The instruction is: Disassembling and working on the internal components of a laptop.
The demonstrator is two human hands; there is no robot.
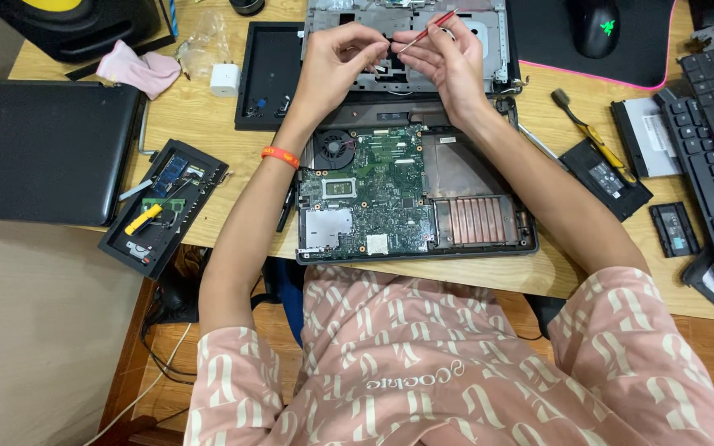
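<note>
Wooden desk (pixel 200 124), opened laptop (pixel 406 198) (motherboard bare)

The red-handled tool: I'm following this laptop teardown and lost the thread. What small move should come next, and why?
Probably ease the red-handled tool tip under the small part pinched by the left hand and lift gently. Both hands, the right hand holding the tool, meet over the grey top cover, above the exposed motherboard.
</note>
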